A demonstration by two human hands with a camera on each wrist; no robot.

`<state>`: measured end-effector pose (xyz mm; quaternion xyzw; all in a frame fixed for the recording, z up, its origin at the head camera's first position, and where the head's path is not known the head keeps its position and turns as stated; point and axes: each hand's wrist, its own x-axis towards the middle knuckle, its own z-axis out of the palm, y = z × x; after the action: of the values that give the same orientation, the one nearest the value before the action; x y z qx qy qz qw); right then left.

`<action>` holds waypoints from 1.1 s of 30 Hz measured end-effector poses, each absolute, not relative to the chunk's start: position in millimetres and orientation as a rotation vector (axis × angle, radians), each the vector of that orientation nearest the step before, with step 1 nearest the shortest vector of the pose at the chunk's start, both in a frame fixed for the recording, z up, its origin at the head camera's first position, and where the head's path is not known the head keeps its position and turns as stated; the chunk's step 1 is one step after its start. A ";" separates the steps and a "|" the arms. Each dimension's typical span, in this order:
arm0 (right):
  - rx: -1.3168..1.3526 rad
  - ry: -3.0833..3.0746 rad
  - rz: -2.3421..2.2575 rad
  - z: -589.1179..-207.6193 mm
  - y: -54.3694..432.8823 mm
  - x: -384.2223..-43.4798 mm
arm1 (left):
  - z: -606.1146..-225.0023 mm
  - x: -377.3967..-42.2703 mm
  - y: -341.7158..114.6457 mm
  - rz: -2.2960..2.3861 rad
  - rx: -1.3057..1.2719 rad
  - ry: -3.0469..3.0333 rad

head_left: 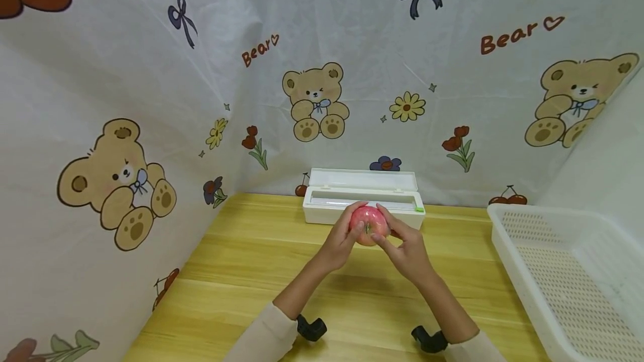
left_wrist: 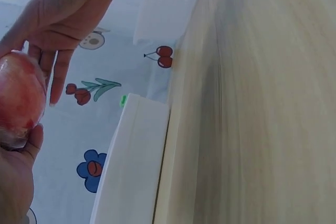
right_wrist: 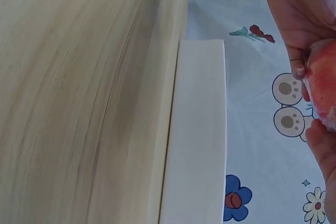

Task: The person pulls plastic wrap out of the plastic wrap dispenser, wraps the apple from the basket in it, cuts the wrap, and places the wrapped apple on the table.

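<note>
Both hands hold a red apple (head_left: pixel 369 222) above the table, one at each side. My left hand (head_left: pixel 338 243) grips its left side, with the thumb on the front near the stem. On the opposite side, my right hand (head_left: pixel 410 247) has its fingers around the apple and its thumb low on the front. In the wrist views the apple (left_wrist: pixel 21 95) looks glossy, with a clear, wrinkled film-like layer on its surface. Just behind the hands stands a long white box (head_left: pixel 322 215) with its lid raised and a green piece at its right end.
A white perforated basket (head_left: pixel 513 272) stands at the right of the wooden table (head_left: pixel 241 272). A bear-printed cloth (head_left: pixel 201 88) hangs behind and at the left. Black wrist mounts (head_left: pixel 312 328) sit by both forearms.
</note>
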<state>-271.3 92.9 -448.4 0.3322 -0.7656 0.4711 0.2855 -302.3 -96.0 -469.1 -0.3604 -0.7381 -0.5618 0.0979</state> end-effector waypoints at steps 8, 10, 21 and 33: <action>0.958 -2.076 1.319 -431.3 88.7 -258.8 | -470.5 -301.2 -92.4 -1.798 -0.967 -2.121; 0.954 -2.061 1.350 -430.5 86.6 -257.4 | -469.8 -300.2 -91.8 -1.825 -0.958 -2.104; 0.895 -2.027 1.444 -435.0 80.8 -254.1 | -467.1 -293.5 -85.5 -1.850 -0.944 -1.975; 0.898 -2.114 1.378 -429.8 87.7 -255.7 | -458.5 -288.8 -85.0 -1.928 -0.838 -2.044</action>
<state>-255.7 87.7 -429.8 0.3263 -0.7683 0.5007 0.2294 -288.8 -85.0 -458.5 -0.2841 -0.6933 -0.6540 0.1043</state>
